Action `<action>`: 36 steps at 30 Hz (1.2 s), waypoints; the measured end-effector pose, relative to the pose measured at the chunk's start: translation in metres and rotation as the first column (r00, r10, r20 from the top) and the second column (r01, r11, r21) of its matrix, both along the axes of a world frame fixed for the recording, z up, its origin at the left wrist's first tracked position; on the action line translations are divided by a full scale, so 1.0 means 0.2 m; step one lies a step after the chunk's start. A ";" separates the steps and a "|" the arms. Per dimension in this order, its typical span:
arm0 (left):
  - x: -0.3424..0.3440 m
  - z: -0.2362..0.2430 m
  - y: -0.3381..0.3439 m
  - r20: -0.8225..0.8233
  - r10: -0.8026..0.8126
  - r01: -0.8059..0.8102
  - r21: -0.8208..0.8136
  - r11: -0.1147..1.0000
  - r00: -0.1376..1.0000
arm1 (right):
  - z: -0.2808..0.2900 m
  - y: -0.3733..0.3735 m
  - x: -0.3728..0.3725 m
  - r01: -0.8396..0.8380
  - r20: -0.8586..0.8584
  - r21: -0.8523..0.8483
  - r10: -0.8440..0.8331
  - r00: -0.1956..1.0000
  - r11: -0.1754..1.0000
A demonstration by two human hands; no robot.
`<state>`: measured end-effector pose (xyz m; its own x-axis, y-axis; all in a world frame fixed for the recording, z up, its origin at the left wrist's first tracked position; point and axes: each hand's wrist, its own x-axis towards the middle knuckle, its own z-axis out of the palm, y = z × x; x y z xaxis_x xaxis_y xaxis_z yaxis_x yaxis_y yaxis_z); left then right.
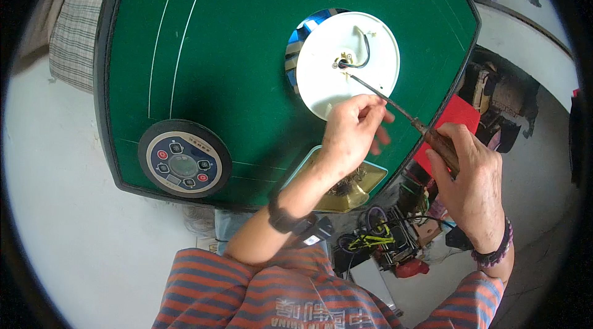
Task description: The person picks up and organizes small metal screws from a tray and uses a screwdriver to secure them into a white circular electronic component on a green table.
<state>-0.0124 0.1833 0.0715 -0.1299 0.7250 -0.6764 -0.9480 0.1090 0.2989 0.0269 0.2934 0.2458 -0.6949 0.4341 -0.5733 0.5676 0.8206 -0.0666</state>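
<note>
My right hand [471,184] is wrapped round the brown handle of a long screwdriver [404,114]. Its thin shaft points up and left, with the tip by the middle of a round white disc [321,85]. That disc carries brass-coloured fittings and a short black wire [368,51] near its centre. At the disc's lower right edge, my left hand [351,131] is closed, thumb and index finger pinched at the shaft; the other fingers curl beneath. Under the disc, a blue and dark round piece [296,45] shows at its left side.
The green felt table [241,70] has a dark raised edge. A round control panel with buttons [184,159] sits at its near left. Below my left wrist is a clear yellowish tray [370,181] of small dark pieces. Beyond the right edge lie a red sheet [460,114] and clutter.
</note>
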 end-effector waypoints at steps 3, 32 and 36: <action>-0.08 -0.02 -0.05 -0.908 -0.331 0.089 -0.319 0.944 0.257 | 0.00 0.02 0.04 -0.006 -0.077 -0.013 0.005 0.997 1.000; 0.27 -0.04 -0.60 -0.920 -0.361 0.527 -0.385 0.758 -0.152 | -0.19 -0.30 1.41 0.602 0.020 -0.798 -1.000 0.006 -0.012; 0.46 -0.09 -0.75 -0.894 -0.399 0.538 -0.443 0.717 -0.204 | -0.23 -0.46 1.52 0.504 0.110 -0.849 -0.986 -0.124 -0.158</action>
<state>0.0790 0.0342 0.0544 -0.1367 0.9581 -0.2516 0.4968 0.2861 0.8193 0.3316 0.2006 0.1989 -0.1851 0.6450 -0.7414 0.2866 -0.6863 -0.6685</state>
